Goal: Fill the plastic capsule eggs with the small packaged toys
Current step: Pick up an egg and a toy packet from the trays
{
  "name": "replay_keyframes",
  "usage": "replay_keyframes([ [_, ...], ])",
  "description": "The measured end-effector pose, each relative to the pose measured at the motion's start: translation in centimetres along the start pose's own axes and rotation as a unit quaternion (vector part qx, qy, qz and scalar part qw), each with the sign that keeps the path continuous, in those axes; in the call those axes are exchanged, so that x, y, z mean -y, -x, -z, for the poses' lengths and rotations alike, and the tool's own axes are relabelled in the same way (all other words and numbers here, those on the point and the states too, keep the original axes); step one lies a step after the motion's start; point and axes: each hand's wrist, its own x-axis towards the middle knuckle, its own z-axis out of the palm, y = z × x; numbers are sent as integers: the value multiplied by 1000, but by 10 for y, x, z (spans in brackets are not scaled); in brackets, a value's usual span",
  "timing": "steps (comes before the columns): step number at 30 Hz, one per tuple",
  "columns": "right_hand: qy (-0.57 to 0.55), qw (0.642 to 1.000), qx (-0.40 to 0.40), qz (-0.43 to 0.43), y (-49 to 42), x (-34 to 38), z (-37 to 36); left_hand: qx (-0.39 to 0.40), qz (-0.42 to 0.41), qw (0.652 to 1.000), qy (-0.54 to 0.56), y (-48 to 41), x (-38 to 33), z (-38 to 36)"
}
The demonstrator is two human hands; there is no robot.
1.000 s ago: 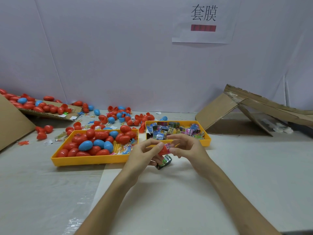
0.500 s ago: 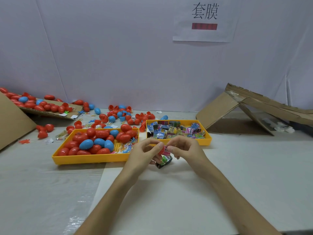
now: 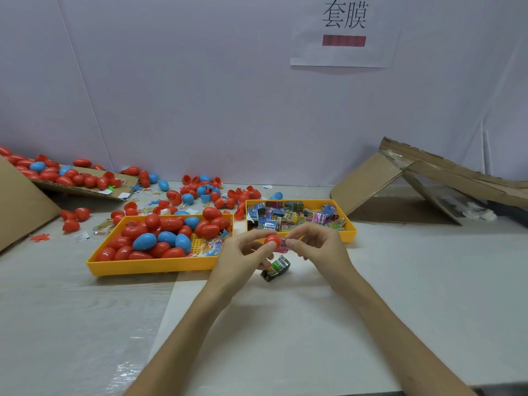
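A glossy red capsule egg (image 3: 272, 240) is pinched between the thumb and fingertips of the left hand (image 3: 243, 254), raised just in front of the yellow toy tray (image 3: 350, 234). The right hand (image 3: 317, 247) pinches a pink packaged toy (image 3: 283, 244) against the egg. A green packet (image 3: 276, 267) lies just beneath.

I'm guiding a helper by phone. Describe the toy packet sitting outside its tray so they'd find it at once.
Find the right-hand yellow tray of foil packets. On the white table before it, just beneath the left hand and right hand, is the loose packet. Unlike the tray's packets it sits alone, green and black.
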Motion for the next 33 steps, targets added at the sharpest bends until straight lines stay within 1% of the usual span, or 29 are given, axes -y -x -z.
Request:
replay_keyframes([
  [8, 9, 1000, -2, 1, 1, 2, -1, -6, -15, 1000, -4, 0, 0, 0],
  [14, 7, 1000, -9, -4, 1, 4, -1, -22, -11, 1000, -7, -2, 1, 2],
  [22, 5, 1000, -3, 1, 2, 4, -1, -19, -16, 999, -27, 0, 0, 1],
  [33, 9, 1000, 16, 3, 1, 2, -1, -5, -11, 1000, -20, 0, 2, 1],
])
